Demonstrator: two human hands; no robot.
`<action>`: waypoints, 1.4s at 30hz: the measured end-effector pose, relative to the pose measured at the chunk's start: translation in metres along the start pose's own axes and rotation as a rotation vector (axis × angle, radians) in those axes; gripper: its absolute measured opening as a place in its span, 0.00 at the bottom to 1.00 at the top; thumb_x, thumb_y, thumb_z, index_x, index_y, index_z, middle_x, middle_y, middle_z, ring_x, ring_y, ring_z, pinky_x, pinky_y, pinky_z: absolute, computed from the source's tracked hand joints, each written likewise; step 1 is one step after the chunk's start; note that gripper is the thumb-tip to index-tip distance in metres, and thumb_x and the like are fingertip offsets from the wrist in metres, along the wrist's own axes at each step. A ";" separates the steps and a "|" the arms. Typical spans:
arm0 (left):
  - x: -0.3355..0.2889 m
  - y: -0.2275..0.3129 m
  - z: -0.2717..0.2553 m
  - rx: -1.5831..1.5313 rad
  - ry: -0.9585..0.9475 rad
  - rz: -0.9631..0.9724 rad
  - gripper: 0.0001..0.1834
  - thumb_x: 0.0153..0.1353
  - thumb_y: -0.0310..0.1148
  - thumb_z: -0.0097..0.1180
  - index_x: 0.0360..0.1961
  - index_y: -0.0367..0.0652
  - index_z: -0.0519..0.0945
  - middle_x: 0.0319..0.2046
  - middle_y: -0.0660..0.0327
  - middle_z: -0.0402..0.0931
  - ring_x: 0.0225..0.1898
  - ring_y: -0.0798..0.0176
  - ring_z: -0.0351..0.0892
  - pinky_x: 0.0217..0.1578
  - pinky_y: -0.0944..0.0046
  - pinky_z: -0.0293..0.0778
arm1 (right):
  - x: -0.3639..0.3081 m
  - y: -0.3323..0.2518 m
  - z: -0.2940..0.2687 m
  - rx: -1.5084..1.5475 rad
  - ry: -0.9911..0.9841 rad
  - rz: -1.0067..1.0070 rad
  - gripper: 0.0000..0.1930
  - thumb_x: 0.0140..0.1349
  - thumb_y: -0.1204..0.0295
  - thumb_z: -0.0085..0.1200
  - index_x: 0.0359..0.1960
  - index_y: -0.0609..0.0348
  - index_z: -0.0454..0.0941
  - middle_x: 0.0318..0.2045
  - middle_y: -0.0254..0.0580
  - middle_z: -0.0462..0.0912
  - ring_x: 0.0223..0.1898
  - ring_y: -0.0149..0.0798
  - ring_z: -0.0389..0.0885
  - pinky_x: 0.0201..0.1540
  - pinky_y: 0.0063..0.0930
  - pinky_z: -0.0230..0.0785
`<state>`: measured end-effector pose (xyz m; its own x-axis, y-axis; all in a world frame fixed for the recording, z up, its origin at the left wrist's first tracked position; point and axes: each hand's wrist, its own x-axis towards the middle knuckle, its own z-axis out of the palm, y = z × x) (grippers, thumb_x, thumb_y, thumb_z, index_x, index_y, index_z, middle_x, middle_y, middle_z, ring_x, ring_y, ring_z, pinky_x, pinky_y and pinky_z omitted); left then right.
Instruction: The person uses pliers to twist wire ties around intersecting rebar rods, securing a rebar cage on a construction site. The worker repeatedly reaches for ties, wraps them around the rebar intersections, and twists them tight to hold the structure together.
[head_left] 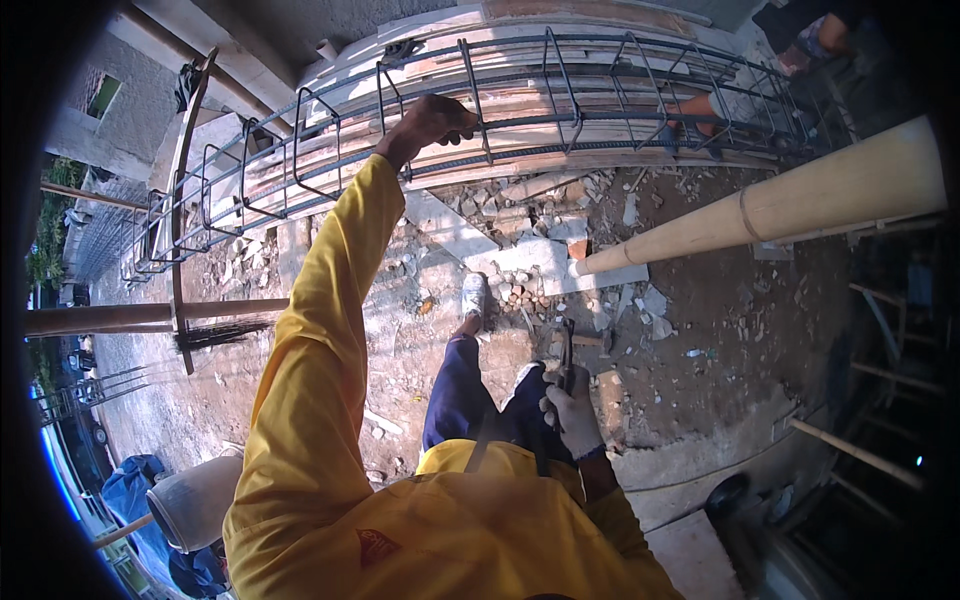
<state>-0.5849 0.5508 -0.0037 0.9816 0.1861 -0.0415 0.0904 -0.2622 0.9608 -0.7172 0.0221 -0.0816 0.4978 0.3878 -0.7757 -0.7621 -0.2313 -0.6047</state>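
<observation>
A long rebar cage (520, 140) of dark ribbed bars and bent stirrups runs across the far side, tied together at intervals. My left arm in a yellow sleeve reaches out to it. Bare and with its fingers curled, my left hand (437, 125) closes on an upright stirrup (474, 95) near the middle of the cage. Close to my body, my right hand (573, 415) wears a pale glove and grips dark pincers (567, 350), whose jaws point away from me. What the left fingertips press against is partly hidden.
Stacked boards (620, 85) lie behind the cage. A thick bamboo pole (760, 215) slants in from the right; another pole (150, 315) juts from the left. Rubble (520, 297) covers the ground around my feet. A person's leg (695, 110) shows beyond the cage. A bucket (195, 500) stands lower left.
</observation>
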 end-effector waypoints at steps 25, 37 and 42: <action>0.033 0.005 -0.011 0.249 0.185 -0.257 0.27 0.63 0.55 0.68 0.27 0.38 0.90 0.23 0.45 0.83 0.28 0.43 0.85 0.36 0.46 0.79 | 0.035 -0.323 0.207 -1.356 0.421 -0.760 0.18 0.64 0.76 0.59 0.57 0.59 0.78 0.50 0.58 0.81 0.56 0.61 0.82 0.56 0.55 0.76; 0.035 -0.001 -0.012 0.285 0.191 -0.244 0.31 0.63 0.59 0.67 0.28 0.36 0.89 0.26 0.38 0.83 0.32 0.33 0.86 0.36 0.40 0.78 | 0.125 -0.463 0.328 -2.279 0.066 -1.043 0.19 0.67 0.71 0.53 0.59 0.51 0.83 0.48 0.46 0.87 0.49 0.48 0.87 0.48 0.41 0.81; 0.037 -0.007 -0.011 0.297 0.212 -0.205 0.29 0.64 0.57 0.68 0.28 0.36 0.89 0.26 0.38 0.83 0.30 0.34 0.85 0.34 0.42 0.78 | 0.112 -0.468 0.318 -2.097 0.006 -1.195 0.21 0.66 0.73 0.54 0.61 0.53 0.81 0.50 0.47 0.86 0.52 0.49 0.87 0.49 0.42 0.81</action>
<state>-0.5507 0.5697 -0.0088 0.8845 0.4461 -0.1368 0.3556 -0.4548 0.8165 -0.4367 0.4572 0.1717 0.2278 0.9678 -0.1069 0.9713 -0.2182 0.0943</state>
